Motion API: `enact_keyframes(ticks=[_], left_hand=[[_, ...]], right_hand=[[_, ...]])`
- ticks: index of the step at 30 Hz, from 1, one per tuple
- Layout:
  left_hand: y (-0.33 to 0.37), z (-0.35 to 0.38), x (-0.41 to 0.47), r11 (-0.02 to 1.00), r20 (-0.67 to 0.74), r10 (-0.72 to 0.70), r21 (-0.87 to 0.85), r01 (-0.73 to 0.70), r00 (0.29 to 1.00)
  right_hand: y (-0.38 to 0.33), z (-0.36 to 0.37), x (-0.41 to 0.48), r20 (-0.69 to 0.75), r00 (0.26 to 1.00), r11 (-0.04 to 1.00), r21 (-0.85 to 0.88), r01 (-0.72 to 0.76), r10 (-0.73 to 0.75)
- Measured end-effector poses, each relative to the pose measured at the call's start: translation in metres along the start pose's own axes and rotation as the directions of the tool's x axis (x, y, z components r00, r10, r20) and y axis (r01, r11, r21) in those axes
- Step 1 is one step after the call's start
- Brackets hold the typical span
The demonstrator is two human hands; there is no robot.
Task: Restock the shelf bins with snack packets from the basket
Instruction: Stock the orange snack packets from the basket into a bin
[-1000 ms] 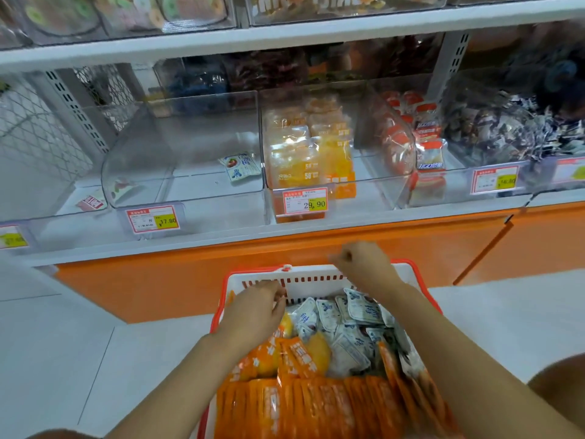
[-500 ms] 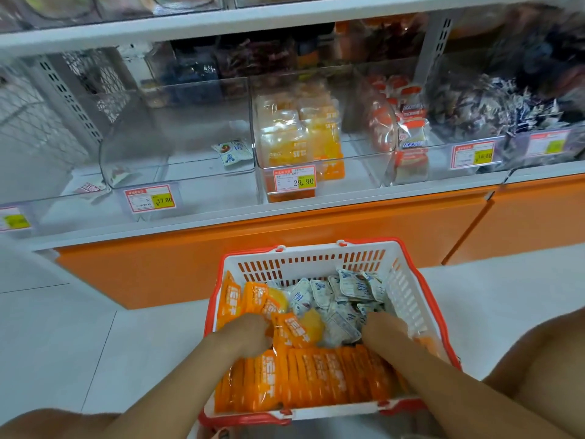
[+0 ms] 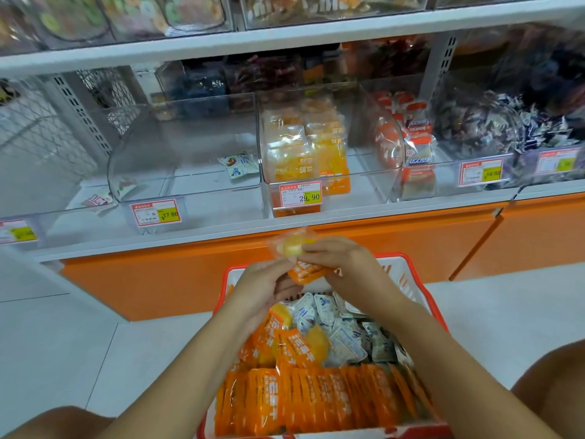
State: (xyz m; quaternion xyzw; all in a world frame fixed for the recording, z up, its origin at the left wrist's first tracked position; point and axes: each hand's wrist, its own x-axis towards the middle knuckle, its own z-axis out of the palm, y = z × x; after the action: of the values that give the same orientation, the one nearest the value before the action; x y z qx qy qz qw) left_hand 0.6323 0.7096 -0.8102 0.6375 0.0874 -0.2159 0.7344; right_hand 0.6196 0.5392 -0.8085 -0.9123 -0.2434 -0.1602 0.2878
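A red-and-white basket (image 3: 408,282) stands on the floor below the shelf, filled with orange snack packets (image 3: 304,397) and white-blue packets (image 3: 342,324). Above its far rim both hands hold an orange packet with a yellow snack (image 3: 296,248). My left hand (image 3: 262,289) pinches its lower end from the left. My right hand (image 3: 342,261) grips it from the right. Straight ahead a clear bin (image 3: 364,172) with a 29.90 tag holds several matching orange packets (image 3: 304,153). To its left, the clear bin (image 3: 190,153) holds one white-blue packet (image 3: 239,164).
More clear bins to the right hold red-capped packets (image 3: 414,134) and dark wrapped sweets (image 3: 506,128). A white shelf board (image 3: 285,39) with full bins runs overhead. The orange shelf base (image 3: 380,245) stands behind the basket. My knees show at both lower corners.
Both hands dipped into the basket half a second ago. They have now risen above its far rim with one orange packet held between them.
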Motion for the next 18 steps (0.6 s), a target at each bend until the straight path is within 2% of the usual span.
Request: enact_keyframes(ticks=[3,5,6,7,8,9,10,13,16,18], left_hand=[[0.006,0.001,0.005,0.985,-0.001,0.070,0.157,-0.069,0.998],[0.011,0.002,0.008,0.945,0.046,0.133,0.295,-0.141,0.990],[0.014,0.004,0.007,0.922,0.085,0.161,0.343,-0.180,0.983],[0.018,0.006,0.006,0.897,0.121,0.190,0.381,-0.222,0.974],[0.023,0.008,0.003,0.862,0.152,0.223,0.430,-0.268,0.963],[0.028,0.010,0.002,0.816,0.169,0.261,0.487,-0.311,0.950],[0.032,0.011,0.002,0.764,0.184,0.309,0.536,-0.359,0.933],[0.047,0.010,0.003,0.641,0.156,0.450,0.629,-0.440,0.879],[0.058,0.006,0.011,0.510,0.061,0.577,0.752,-0.418,0.814],[0.057,0.003,0.020,0.370,0.051,0.642,0.853,-0.367,0.765]], right_hand=[[0.002,-0.023,0.004,-0.003,0.960,0.958,0.065,-0.279,0.280],[0.006,-0.029,0.005,-0.086,0.862,0.849,0.247,-0.468,0.500],[0.009,-0.032,0.006,-0.038,0.807,0.753,0.390,-0.531,0.589],[0.012,-0.035,0.007,0.097,0.771,0.625,0.527,-0.576,0.629],[0.015,-0.036,0.008,0.247,0.748,0.493,0.620,-0.611,0.616],[0.016,-0.038,0.008,0.345,0.739,0.403,0.667,-0.627,0.578],[0.017,-0.041,0.008,0.380,0.748,0.359,0.701,-0.617,0.544],[0.019,-0.052,0.021,0.272,0.761,0.376,0.742,-0.555,0.589],[0.029,-0.069,0.047,0.001,0.737,0.478,0.761,-0.439,0.676],[0.037,-0.084,0.069,-0.200,0.723,0.599,0.720,-0.349,0.662]])
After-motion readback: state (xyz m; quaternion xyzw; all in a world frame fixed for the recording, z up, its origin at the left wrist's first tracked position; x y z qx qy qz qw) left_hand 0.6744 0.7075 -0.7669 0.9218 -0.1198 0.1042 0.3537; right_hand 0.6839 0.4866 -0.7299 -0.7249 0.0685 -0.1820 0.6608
